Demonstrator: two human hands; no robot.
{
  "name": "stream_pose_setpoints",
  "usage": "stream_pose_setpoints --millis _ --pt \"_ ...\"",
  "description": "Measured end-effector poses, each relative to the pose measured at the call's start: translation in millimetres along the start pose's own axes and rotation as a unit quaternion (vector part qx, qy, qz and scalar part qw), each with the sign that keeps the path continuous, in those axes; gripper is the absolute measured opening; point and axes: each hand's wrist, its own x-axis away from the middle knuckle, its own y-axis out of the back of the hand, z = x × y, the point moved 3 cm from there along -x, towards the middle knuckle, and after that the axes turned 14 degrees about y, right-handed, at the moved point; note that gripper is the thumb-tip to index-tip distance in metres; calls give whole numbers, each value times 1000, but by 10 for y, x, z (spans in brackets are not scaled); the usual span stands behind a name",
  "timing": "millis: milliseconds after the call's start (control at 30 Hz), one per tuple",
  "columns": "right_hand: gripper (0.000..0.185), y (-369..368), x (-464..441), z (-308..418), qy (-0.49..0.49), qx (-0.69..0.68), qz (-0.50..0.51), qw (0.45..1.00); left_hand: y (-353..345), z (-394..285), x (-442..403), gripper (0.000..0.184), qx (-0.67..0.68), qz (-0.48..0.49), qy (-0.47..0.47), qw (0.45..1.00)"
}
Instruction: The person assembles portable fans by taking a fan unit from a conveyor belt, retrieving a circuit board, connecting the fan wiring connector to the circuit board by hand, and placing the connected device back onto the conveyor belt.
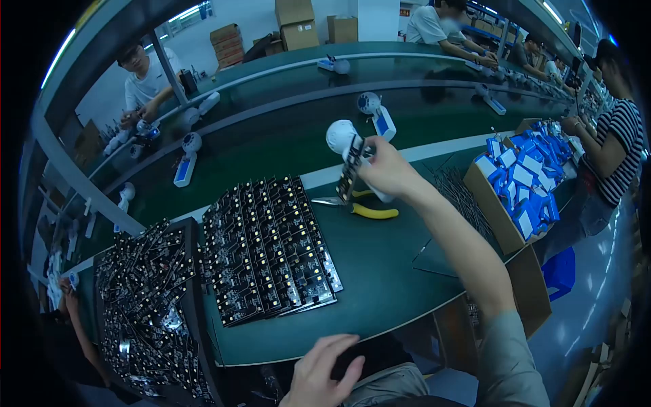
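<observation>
My right hand (390,169) is closed on a narrow black circuit board (349,173), held above the green bench. Right behind the board is a white device with a round head (341,137); whether the hand touches it too I cannot tell. Pliers with yellow handles (374,212) lie below that hand. Over the bench's front edge, my left hand (324,372) hangs with its fingers apart and nothing in it. Rows of black circuit boards (271,251) lie stacked between the hands and a black tray (196,285) of loose boards.
A carton (498,214) full of blue and white parts stands at the right, beside thin black wires (461,203). Behind runs a green conveyor (258,136) with white devices (383,122). Several people work around the line; one in a striped shirt (620,146) stands at the right.
</observation>
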Motion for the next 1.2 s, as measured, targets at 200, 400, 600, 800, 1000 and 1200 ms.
stream_pose_setpoints --millis 200,400,600,800,1000,1200 --pt "56 -122 -1247 -497 47 243 -255 935 -43 -22 42 32 41 -26 -10 999" --pt "48 68 -1310 -1006 -45 221 -188 956 -91 32 70 30 54 -54 -25 997" --pt "45 278 66 -362 -12 -124 -158 980 -187 138 -2 28 160 -11 -24 987" --pt "36 87 1901 -157 23 -169 -198 965 -378 61 -446 36 156 -115 -26 981" --pt "35 -263 2637 -27 -43 -105 -270 956 -761 82 -465 34 104 -62 6 993" --pt "37 -276 2649 -78 5 -7 -213 977 -797 122 -455 30 111 -65 53 990"
